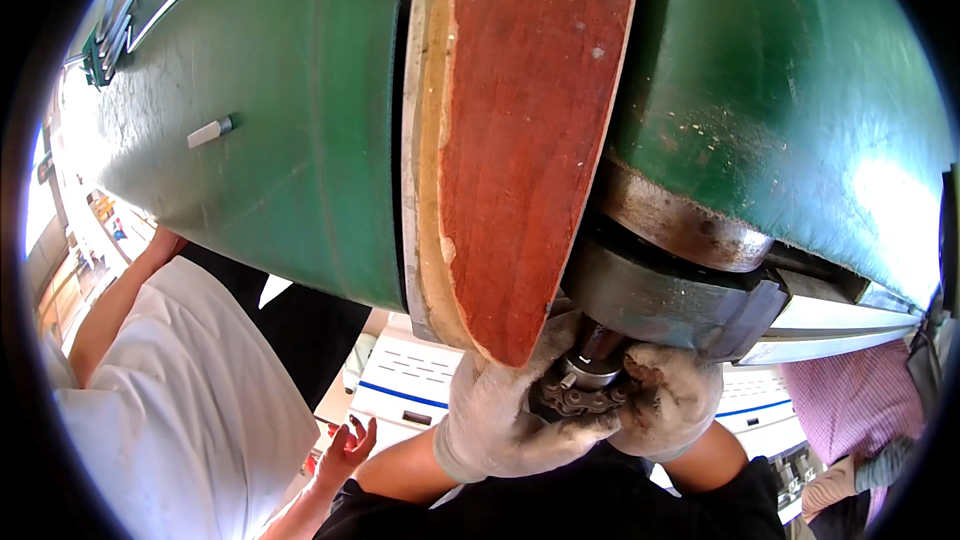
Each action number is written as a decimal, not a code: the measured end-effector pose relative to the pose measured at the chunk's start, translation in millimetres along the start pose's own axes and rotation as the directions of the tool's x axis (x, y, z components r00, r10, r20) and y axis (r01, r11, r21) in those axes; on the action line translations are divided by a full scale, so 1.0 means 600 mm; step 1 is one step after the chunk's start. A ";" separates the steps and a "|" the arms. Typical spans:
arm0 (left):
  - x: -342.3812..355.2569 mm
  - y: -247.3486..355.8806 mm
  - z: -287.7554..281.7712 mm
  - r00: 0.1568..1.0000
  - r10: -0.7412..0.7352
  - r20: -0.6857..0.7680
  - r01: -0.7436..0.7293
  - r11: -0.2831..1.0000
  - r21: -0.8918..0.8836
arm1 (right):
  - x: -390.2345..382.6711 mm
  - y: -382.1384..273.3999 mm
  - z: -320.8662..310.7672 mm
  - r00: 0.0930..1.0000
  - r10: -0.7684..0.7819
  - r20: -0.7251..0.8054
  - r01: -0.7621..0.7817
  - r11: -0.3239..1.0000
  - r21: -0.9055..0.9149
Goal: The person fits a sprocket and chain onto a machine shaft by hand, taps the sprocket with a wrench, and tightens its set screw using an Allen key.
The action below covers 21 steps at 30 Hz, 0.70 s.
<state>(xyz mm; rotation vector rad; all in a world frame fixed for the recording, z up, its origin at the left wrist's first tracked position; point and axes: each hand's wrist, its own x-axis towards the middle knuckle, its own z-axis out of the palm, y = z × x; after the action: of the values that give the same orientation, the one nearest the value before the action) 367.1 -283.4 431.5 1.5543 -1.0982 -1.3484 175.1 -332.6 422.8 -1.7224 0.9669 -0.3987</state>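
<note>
Working low in the frame, both gloved hands close in on a small sprocket with its roller chain (pixel 578 402), seated on a short shaft just under the big green machine body (pixel 280 140). The left hand (pixel 500 415) cups the chain from the lower left, fingers curled tight around it; the right hand (pixel 668 395) pinches in from the right, fingers narrow against the links. The step looks like seating or working the chain on the sprocket teeth, and the next move calls for a steady grip and even pressure from both sides. Whether the chain is fully meshed is hard to tell, since the gloves hide most of it. Above, a reddish wooden board (pixel 530 140) slants down the centre. At lower left, another person in a white shirt (pixel 190 410) stands close.
</note>
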 end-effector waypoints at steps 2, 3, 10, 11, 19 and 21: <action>0.019 -0.004 -0.016 0.995 0.055 0.081 -0.067 0.985 0.160 | -0.015 0.006 0.011 1.000 0.019 0.006 -0.019 0.999 0.031; 0.029 -0.009 -0.023 0.991 0.073 0.111 -0.095 0.974 0.208 | -0.021 0.007 0.013 1.000 0.030 0.003 -0.031 0.999 0.035; 0.013 -0.098 -0.038 0.912 0.066 0.405 0.022 0.978 -0.209 | -0.005 -0.018 0.004 0.996 -0.014 -0.091 -0.012 0.961 -0.275; 0.017 -0.113 -0.039 0.893 0.098 0.439 0.024 0.964 -0.264 | -0.005 -0.018 0.005 0.991 -0.042 -0.127 0.004 0.960 -0.281; 0.040 -0.126 0.001 0.960 0.240 0.146 -0.155 0.887 -0.436 | -0.017 -0.004 -0.014 0.995 0.016 -0.097 -0.045 0.953 -0.301; 0.036 -0.119 0.019 0.992 0.016 0.123 0.064 0.781 -0.621 | -0.011 0.001 -0.024 0.999 0.011 -0.034 -0.017 0.984 -0.179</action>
<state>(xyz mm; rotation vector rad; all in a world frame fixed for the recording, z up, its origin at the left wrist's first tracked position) 365.2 -281.5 356.2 0.9985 -0.5900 -1.6302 161.4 -336.8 428.9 -1.8754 1.0650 -0.3397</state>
